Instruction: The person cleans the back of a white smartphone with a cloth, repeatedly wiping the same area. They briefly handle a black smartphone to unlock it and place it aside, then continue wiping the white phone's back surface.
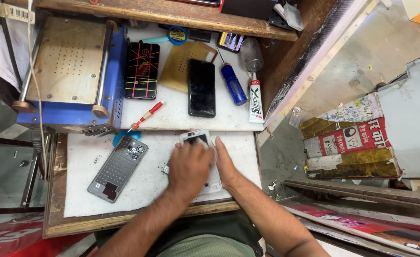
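My left hand (189, 167) pressed flat, fingers spread, on a white phone (196, 138) at frame center; right hand (225, 164) cupped its edge. Grey back cover (117, 169) lay left.

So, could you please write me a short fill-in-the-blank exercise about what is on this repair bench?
1. Both hands, the left hand and right hand, press on a white ____.
2. The grey phone back cover lies to the ____ of the hands.
3. The small screwdriver has a red and ____ handle.
4. The black phone lies face up beside a ____ lighter.

Missing words: phone; left; white; blue
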